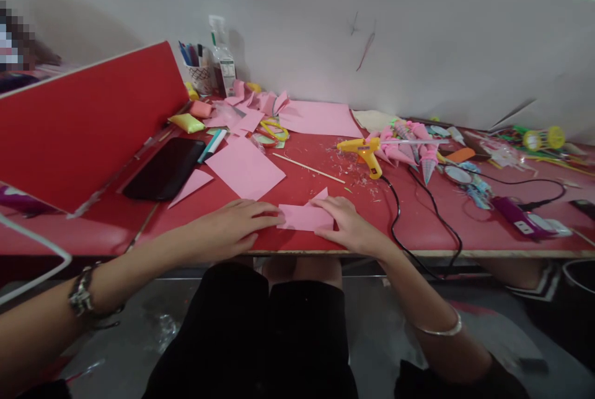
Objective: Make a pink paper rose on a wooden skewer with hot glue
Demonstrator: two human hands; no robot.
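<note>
A folded piece of pink paper lies near the table's front edge, with a pointed flap sticking up at its upper right. My left hand rests beside it, fingers stretched out and apart, the fingertips touching the paper's left end. At the other end, my right hand grips the paper between thumb and fingers, covering its right corner. Just beyond my left hand is a flat pink sheet, with a pink paper triangle to its left.
A yellow glue gun with a black cord lies at right, near pink paper cones. A thin wooden stick lies ahead. Left are a black phone and a raised red board. A purple power strip sits far right.
</note>
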